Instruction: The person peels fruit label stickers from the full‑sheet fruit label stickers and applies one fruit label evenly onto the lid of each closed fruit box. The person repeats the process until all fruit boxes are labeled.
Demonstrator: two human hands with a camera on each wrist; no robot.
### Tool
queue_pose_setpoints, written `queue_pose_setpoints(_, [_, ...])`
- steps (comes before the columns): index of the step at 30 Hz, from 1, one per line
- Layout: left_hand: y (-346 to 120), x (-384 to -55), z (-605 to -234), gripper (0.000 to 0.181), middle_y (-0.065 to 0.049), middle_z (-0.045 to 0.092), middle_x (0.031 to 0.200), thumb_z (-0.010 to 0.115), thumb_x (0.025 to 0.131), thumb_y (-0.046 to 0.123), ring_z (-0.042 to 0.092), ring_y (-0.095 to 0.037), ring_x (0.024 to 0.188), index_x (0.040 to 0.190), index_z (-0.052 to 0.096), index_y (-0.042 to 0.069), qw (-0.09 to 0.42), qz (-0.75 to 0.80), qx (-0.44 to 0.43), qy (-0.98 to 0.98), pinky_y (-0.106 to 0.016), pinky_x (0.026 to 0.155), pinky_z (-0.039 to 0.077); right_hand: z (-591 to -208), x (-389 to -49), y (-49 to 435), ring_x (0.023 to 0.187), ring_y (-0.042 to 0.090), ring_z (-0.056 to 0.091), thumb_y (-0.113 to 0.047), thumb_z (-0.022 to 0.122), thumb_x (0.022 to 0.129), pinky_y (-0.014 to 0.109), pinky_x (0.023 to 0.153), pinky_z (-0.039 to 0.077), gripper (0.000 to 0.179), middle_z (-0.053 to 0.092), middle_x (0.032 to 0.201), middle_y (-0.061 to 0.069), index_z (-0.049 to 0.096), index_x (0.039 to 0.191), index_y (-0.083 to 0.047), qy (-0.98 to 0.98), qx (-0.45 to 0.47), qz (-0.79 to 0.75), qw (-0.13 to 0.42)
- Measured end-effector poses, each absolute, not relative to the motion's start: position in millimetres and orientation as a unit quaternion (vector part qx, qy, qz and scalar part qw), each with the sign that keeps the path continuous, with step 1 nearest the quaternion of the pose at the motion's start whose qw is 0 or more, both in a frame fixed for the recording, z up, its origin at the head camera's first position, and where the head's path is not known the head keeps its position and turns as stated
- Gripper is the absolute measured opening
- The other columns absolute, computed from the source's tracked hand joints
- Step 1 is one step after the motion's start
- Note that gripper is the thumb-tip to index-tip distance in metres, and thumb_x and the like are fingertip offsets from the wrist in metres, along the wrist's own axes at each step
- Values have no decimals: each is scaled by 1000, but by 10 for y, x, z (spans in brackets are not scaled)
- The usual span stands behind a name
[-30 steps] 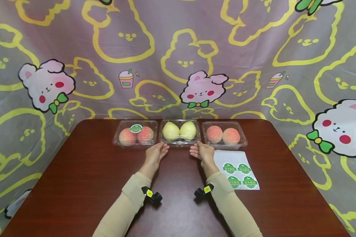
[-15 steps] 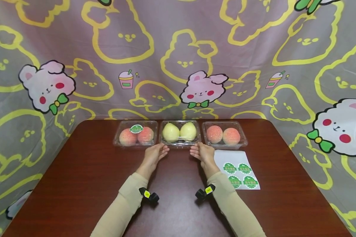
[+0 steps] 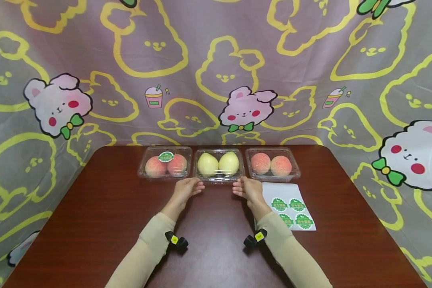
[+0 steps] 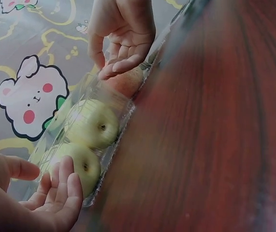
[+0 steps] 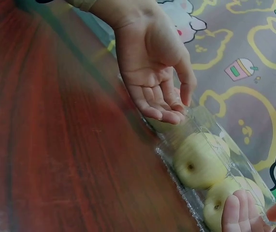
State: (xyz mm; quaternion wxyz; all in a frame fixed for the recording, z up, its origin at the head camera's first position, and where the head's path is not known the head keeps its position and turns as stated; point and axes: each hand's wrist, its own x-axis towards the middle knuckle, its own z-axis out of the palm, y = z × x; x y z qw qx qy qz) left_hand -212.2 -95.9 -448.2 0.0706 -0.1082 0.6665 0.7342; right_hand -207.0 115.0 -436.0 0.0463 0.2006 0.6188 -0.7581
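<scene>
A clear plastic fruit box [image 3: 219,181] with two yellow-green pears [image 3: 208,164] inside sits in the middle of the row at the far side of the table. My left hand [image 3: 184,189] holds its near left corner, thumb at the box and fingers bent in front. At the near right corner, my right hand [image 3: 249,189] holds it in the same way. In the left wrist view, the left fingers [image 4: 70,186] overlap one pear. The right wrist view shows the right hand [image 5: 154,72] at the box's end. The lid looks closed.
On the left stands a clear box [image 3: 144,173] of two peaches with a green round sticker [image 3: 166,156] on its lid. Another peach box [image 3: 296,172] without a sticker stands on the right. A white sheet [image 3: 273,189] with several green stickers lies beside my right hand.
The pear box has slid a little toward me, out of line with the two peach boxes. Both hands have drawn back with it, and the forearms have spread slightly apart.
</scene>
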Motion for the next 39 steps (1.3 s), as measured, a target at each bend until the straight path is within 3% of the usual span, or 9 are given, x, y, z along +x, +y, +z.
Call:
queue_pose_setpoints(7, [-1001, -2046, -4486, 30, -10, 73, 86, 47, 97, 6, 67, -3, 67, 114, 58, -16, 83, 715, -85, 689, -24, 73, 59, -4359, -1968, 1194, 50, 6, 62, -10, 42, 96, 22, 53, 56, 30, 64, 60, -1, 56, 107, 14, 625, 195, -754, 56])
queue_pose_setpoints(13, [-1056, -2001, -4496, 31, -16, 73, 91, 50, 96, 7, 67, -4, 68, 114, 58, -16, 96, 688, -67, 716, -22, 71, 59, -4359, -1900, 1244, 51, 6, 62, -10, 41, 97, 22, 52, 56, 30, 64, 59, -2, 57, 105, 14, 647, 178, -738, 66])
queue_pose_setpoints(19, [-1104, -2008, -4491, 31, -26, 69, 100, 51, 96, 7, 65, -3, 69, 116, 58, -16, 65, 674, -61, 733, -25, 75, 59, -4355, -1899, 1320, 49, 5, 62, -10, 43, 99, 21, 51, 55, 35, 65, 60, -1, 55, 109, 21, 690, 133, -710, 44])
queue_pose_setpoints(29, [-1137, -2076, -4463, 29, -13, 72, 89, 55, 93, 3, 61, 0, 66, 116, 61, -14, 12, 692, -93, 716, -16, 69, 56, -4334, -2009, 1418, 50, 3, 62, -5, 50, 96, 20, 52, 55, 30, 68, 66, 2, 58, 113, 18, 716, 134, -686, 7])
queue_pose_setpoints(39, [-1116, -2073, -4431, 28, -23, 72, 95, 56, 93, 1, 60, 1, 64, 115, 61, -15, 3, 682, -86, 727, -16, 67, 56, -4294, -2014, 1434, 50, 2, 61, -1, 50, 95, 19, 52, 55, 27, 67, 62, -1, 58, 111, 20, 715, 128, -687, 12])
